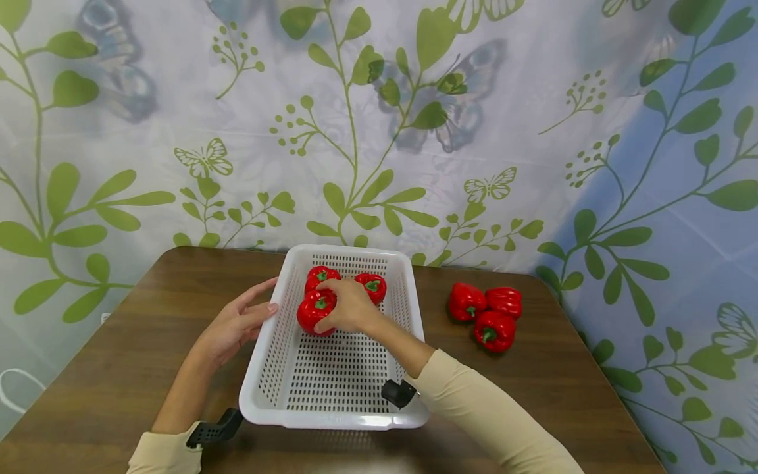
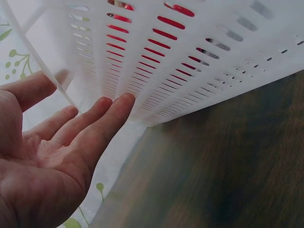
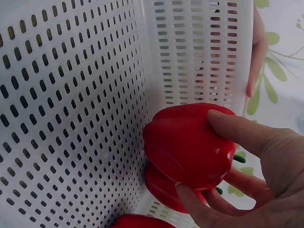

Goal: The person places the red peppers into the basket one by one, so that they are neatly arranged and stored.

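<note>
A white perforated basket [image 1: 266,368] stands on the brown table. Inside it at the far end lie three red bell peppers. My right hand [image 1: 346,306] grips the nearest pepper [image 1: 314,313] against the left wall; in the right wrist view its fingers [image 3: 237,130] and thumb curl round that pepper [image 3: 185,147]. The other two peppers [image 1: 322,274] [image 1: 372,286] lie behind it. My left hand [image 1: 239,322] is open, fingers straight, touching the basket's outer left wall [image 2: 156,71] with its fingertips [image 2: 121,102].
Three more red peppers [image 1: 485,309] lie on the table to the right of the basket. A leaf-and-butterfly patterned curtain [image 1: 379,131] hangs right behind the table. The table's rounded corners are at far left and far right.
</note>
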Demonstrator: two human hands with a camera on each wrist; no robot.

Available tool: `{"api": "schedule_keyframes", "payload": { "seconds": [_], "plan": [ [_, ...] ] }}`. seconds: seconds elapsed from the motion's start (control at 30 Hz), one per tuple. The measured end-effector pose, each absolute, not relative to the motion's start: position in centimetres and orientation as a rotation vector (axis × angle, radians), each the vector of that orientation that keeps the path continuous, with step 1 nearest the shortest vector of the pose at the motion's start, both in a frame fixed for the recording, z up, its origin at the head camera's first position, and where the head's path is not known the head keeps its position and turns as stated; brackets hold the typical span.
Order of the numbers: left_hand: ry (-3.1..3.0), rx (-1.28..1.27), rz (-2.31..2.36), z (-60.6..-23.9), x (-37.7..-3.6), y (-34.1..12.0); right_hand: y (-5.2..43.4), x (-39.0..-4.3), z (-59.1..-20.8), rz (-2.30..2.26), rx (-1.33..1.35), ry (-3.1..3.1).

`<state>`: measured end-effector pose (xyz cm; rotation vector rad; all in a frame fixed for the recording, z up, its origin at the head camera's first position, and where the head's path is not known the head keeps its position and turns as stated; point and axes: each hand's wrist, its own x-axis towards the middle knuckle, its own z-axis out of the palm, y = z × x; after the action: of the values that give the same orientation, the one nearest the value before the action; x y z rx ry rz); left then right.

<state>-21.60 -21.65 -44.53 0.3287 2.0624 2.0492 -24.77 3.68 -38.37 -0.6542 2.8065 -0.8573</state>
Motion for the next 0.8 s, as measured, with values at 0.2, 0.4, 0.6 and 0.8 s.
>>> {"api": "schedule_keyframes", "payload": {
  "seconds": [0.2,0.4,0.6,0.8],
  "plan": [
    [2.058,0.342,2.048,-44.41,-21.53,-21.63,3.31,-24.5,-38.12,-0.815,-0.646,2.823],
    [2.05,0.343,2.048,-44.47,-21.61,-21.71,3.33,-24.55,-38.25,-0.812,-0.665,2.816],
    [2.052,0.316,2.048,-44.59,-21.72,-21.76,3.5,-24.6,-38.58,-0.806,-0.646,2.814],
    [2.062,0.321,2.038,-44.65,-21.72,-21.75,3.58,-24.58,-38.77,-0.8,-0.648,2.8]
  ]
}}
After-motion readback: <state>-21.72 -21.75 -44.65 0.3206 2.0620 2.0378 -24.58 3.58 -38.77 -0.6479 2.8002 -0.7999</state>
